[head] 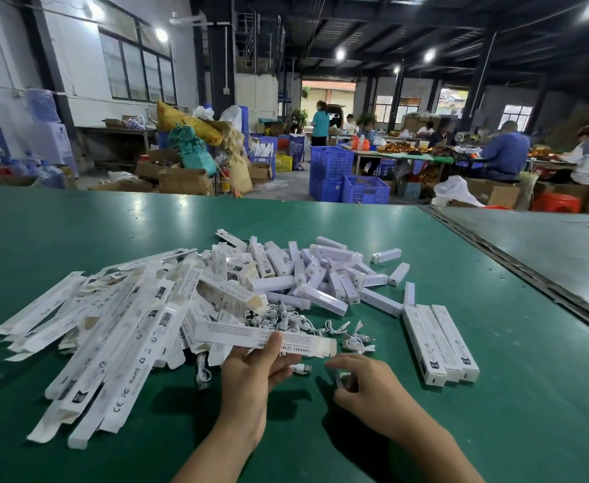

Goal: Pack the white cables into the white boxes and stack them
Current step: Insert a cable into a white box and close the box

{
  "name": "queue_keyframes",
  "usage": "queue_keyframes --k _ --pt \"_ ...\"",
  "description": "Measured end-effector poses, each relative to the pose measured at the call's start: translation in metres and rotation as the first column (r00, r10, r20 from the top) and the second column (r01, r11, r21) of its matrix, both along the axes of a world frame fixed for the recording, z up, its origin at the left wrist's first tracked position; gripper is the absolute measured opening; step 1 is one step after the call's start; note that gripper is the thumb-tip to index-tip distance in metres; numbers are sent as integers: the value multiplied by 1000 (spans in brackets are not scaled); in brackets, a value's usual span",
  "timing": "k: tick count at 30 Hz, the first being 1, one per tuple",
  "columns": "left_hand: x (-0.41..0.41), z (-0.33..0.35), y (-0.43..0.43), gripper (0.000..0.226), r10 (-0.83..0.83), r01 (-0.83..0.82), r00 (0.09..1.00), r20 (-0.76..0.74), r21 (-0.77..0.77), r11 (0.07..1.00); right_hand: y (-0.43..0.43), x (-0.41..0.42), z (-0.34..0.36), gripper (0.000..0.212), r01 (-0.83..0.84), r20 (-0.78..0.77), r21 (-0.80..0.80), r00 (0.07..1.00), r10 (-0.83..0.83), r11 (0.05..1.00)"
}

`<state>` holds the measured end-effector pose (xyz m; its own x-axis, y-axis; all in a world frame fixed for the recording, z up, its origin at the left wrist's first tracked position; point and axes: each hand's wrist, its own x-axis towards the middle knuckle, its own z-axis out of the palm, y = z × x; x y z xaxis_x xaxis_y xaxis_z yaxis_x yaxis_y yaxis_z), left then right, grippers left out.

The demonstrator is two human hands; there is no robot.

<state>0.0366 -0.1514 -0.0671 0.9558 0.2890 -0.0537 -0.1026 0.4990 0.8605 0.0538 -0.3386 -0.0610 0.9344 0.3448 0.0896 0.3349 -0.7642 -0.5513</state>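
My left hand [251,373] grips a long white printed box [265,338] by its middle, thumb on top, the box lying crosswise above the green table [495,395] with its right end flap open. A white cable plug [301,368] pokes out beside the left fingers. My right hand [362,385] is just right of it, fingers curled round a small coiled white cable [343,379]. A tangle of loose white cables [307,325] lies behind the box. Three closed white boxes [439,343] lie side by side at the right.
A big heap of flat, unfolded white boxes [111,325] spreads across the left of the table. White lamp sticks [321,277] are piled at the centre back. A metal seam [516,266] splits off a second table at right. Beyond are blue crates and seated people.
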Motion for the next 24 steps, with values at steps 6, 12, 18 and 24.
queue_keyframes --k 6,12,18,24 --pt "0 0 -1 42 -6 6 1000 3 15 1000 -4 -1 2 50 78 18 -59 997 -77 995" --pt "0 -1 0 42 -9 9 1000 4 16 1000 -4 -1 -1 45 89 45 -65 995 -86 994" --pt "2 -3 0 43 -1 1 1000 5 6 1000 -2 1 -3 28 187 180 -106 969 -167 977" --pt "1 -4 1 45 -18 17 1000 22 8 1000 4 1 -4 25 146 267 105 949 -169 984"
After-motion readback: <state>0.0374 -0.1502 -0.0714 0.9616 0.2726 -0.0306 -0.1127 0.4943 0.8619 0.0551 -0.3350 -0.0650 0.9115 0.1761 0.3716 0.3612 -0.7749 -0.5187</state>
